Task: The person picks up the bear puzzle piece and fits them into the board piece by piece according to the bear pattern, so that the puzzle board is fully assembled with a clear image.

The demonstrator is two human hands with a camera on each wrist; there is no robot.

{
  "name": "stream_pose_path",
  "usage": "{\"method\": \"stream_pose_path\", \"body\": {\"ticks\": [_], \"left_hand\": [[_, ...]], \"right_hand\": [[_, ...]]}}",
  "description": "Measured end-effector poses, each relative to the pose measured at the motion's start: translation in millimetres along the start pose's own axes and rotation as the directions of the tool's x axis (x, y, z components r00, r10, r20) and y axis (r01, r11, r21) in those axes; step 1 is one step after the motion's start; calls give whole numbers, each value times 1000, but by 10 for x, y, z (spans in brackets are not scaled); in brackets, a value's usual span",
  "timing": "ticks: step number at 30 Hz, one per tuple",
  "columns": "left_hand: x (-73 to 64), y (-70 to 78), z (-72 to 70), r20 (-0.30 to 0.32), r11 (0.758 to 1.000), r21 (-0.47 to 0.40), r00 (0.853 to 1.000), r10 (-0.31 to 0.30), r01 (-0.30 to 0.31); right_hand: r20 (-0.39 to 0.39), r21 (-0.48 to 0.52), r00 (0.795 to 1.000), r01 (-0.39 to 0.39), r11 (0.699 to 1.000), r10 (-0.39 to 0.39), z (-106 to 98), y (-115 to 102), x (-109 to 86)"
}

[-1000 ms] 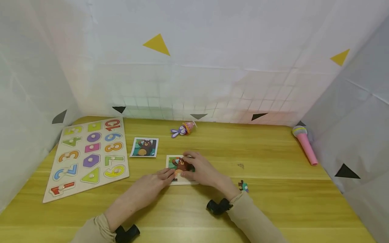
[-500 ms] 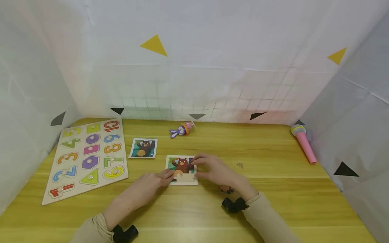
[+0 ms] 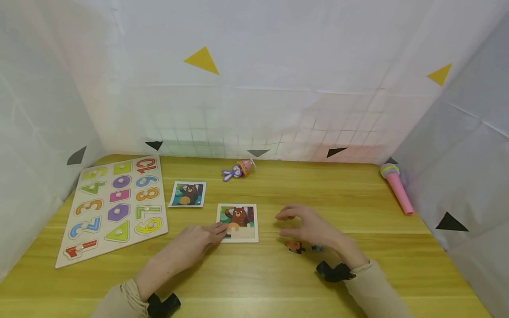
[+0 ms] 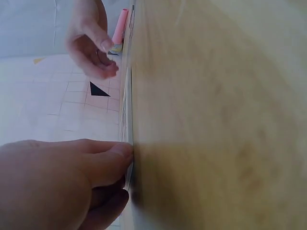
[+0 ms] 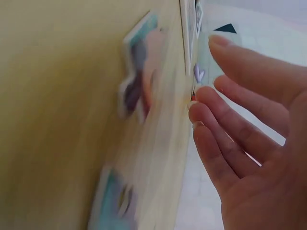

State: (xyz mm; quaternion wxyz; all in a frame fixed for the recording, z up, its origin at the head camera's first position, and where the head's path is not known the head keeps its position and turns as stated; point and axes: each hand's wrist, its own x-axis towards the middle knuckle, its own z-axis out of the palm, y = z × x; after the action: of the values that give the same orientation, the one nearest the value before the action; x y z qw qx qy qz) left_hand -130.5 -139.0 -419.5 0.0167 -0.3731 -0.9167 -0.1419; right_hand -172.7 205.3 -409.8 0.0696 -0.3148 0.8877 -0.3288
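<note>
A small bear jigsaw puzzle (image 3: 238,217) lies on the table in the head view, with a bare wooden patch at its lower right. My left hand (image 3: 199,240) holds the puzzle's lower left edge, thumb and fingertips against its thin side in the left wrist view. To the right of the puzzle my right hand (image 3: 308,225) hovers with spread, gently bent fingers and nothing between them. Below it lie an orange-brown puzzle piece (image 3: 294,246) and a teal puzzle piece (image 3: 317,248), both blurred in the right wrist view.
Behind the puzzle, at left, lies a bear picture card (image 3: 188,194). A number and shape peg board (image 3: 101,245) fills the left side. A purple bunny toy (image 3: 238,169) lies near the back wall, and a pink toy microphone (image 3: 399,190) at the right edge.
My right hand has drawn back from the puzzle to the right, over the loose pieces. The puzzle's right part and bare lower patch now show. My left hand has stayed at the puzzle's edge.
</note>
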Motion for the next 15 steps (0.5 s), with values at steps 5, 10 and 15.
{"method": "stream_pose_path", "body": {"ticks": [5,10,15], "left_hand": [[0,-24,17,-13,1000,-27,1000,10,-10],[12,-36,25,-31,997,-72,1000,4,-6],[13,-54,14,-34,997,-73,999,10,-13]], "right_hand": [[22,-46,999,47,998,-46,-66,105,-120],[46,-51,997,68,996,-66,-102,189,-247],[91,-21,995,47,999,-45,-114,228,-328]]}}
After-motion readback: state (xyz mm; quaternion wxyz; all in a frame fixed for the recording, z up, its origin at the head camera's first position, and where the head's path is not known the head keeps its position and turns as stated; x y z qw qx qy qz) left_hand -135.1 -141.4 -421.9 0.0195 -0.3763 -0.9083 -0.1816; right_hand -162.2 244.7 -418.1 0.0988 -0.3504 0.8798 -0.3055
